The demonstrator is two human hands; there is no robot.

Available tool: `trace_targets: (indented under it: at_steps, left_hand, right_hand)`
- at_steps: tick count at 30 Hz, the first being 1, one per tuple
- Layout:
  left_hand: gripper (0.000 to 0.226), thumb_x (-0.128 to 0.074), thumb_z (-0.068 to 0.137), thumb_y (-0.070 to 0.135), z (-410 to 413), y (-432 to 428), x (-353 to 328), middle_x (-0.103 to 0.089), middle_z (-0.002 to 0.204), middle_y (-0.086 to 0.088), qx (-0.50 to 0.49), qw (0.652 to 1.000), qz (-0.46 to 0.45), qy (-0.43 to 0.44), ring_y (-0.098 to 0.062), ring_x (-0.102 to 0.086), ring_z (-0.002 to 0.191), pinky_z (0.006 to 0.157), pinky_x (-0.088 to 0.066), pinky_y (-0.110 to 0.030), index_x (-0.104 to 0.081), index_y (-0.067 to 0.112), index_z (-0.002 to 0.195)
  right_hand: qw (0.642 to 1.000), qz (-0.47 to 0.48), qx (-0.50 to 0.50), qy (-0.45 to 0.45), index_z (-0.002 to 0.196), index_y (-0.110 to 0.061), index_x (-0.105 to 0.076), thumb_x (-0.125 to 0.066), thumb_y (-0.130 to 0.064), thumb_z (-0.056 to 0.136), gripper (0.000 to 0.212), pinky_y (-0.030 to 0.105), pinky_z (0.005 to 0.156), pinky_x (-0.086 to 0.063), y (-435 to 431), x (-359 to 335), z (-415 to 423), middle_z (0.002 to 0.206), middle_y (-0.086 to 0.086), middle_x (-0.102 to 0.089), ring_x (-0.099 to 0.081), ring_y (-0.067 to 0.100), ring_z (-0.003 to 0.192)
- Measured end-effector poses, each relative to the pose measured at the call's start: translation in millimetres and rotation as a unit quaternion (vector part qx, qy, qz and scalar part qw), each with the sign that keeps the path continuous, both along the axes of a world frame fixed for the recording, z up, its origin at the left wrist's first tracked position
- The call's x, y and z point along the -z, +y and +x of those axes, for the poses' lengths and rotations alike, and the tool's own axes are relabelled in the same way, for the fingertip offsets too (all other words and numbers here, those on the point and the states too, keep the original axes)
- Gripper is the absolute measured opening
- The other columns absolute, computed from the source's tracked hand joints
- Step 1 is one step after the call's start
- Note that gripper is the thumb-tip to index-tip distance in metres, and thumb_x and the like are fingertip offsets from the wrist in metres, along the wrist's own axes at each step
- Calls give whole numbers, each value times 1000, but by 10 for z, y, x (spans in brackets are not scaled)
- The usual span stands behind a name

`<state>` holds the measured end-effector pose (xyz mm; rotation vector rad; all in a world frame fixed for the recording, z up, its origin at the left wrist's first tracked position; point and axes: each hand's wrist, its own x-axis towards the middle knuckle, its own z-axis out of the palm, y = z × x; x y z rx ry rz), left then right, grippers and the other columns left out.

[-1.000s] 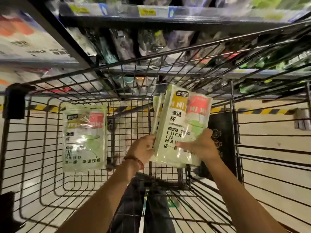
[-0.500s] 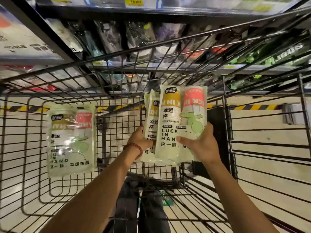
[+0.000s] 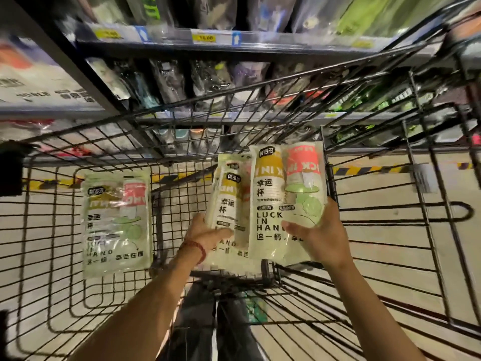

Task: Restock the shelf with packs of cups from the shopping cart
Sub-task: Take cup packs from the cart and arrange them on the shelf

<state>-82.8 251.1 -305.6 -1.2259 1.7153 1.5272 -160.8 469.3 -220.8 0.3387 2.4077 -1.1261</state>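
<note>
"Head camera: what do the hands hold?"

"The right hand [image 3: 320, 237] grips the front pack of cups [image 3: 279, 196] at its lower right edge, with the thumb across the face. The left hand [image 3: 205, 235], with a red bracelet [image 3: 198, 250] at its wrist, clasps the packs behind [image 3: 227, 204] from the left."

"Where are they?"

"Upright and touching one another, lifted over the middle of the shopping cart [image 3: 426, 225]."

"And further out?"

"A spare pack [image 3: 117, 225] sits in the cart's left part, well apart from the hands. Beyond the far rim runs the shelf [image 3: 286, 40], with yellow price tags [image 3: 205, 37] on its edge."
</note>
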Motion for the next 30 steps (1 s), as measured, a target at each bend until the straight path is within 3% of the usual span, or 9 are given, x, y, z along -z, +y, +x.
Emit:
trace_targets:
  at_steps: [3,7,10,15,17,21,25,27,30]
  left_hand:
    - [48,-83,67,12,137,-298,-346,-64,83,8,10,998,-18,51,-5,-61,71,49,-47,-15,-57,16,108]
    - [40,-82,68,14,409,-673,-885,-69,93,0,-19,994,-20,108,-20,-65,87,67,-50,-24,-63,19,102]
    - [43,-82,66,7,584,-856,-1349,-71,89,-4,-70,984,9,165,-24,-68,87,59,-54,-22,-60,10,103]
    - [76,-85,39,28,819,-1134,-2058,-73,78,-4,-102,962,-8,253,-24,-71,71,52,-55,-28,-60,3,107]
    - [70,-89,51,17,912,-1237,-2320,-72,86,-5,-123,952,-12,280,-20,-70,73,52,-55,-22,-57,5,112]
    - [82,-95,35,27,1182,-1376,-2823,-75,93,-4,-145,926,-18,348,-13,-72,76,57,-56,-22,-60,15,108]
    - [56,-89,56,9,1680,-1461,-3252,-75,76,6,-184,896,-83,396,-3,-71,68,52,-53,-16,-59,18,103]
    - [76,-91,40,26,1962,-1504,-3470,-74,88,2,-203,882,-134,404,-12,-72,80,59,-55,-23,-59,19,109]
    - [66,-91,43,20,2426,-1606,-3753,-73,88,4,-265,847,-194,418,-17,-71,81,66,-57,-32,-62,20,102]
  right_hand:
    - [999,-34,25,8,115,-22,-43,-90,-28,55,77,39,82,-55,-77,-211,88,100,-12,-66,-66,12,91]
    - [996,-70,35,30,117,-19,-47,-91,-30,50,80,43,83,-56,-212,-585,199,103,-6,-68,-68,12,91]
    - [994,-87,27,64,116,-25,-46,-91,-28,52,79,42,84,-55,-355,-948,305,106,-8,-67,-66,13,96]
    - [984,-126,-15,124,122,-25,-44,-88,-24,60,77,36,77,-55,-646,-1604,453,105,-13,-62,-62,8,95]
    - [977,-153,-31,144,121,-23,-44,-87,-21,62,73,30,74,-54,-760,-1862,502,104,-12,-62,-62,6,93]
    - [959,-205,-70,181,116,-24,-43,-84,-16,68,64,5,59,-45,-967,-2308,582,98,-16,-59,-57,-4,85]
    - [938,-235,-135,215,127,-22,-47,-87,-35,62,77,33,77,-57,-1088,-2610,757,109,-9,-66,-65,9,96]
    - [925,-254,-156,236,128,-23,-45,-85,-27,66,74,28,77,-53,-1160,-2773,882,107,-15,-62,-61,3,95]
    - [906,-287,-188,248,121,-28,-46,-83,-19,69,65,20,74,-52,-1360,-2985,1100,104,-19,-59,-59,-7,89]
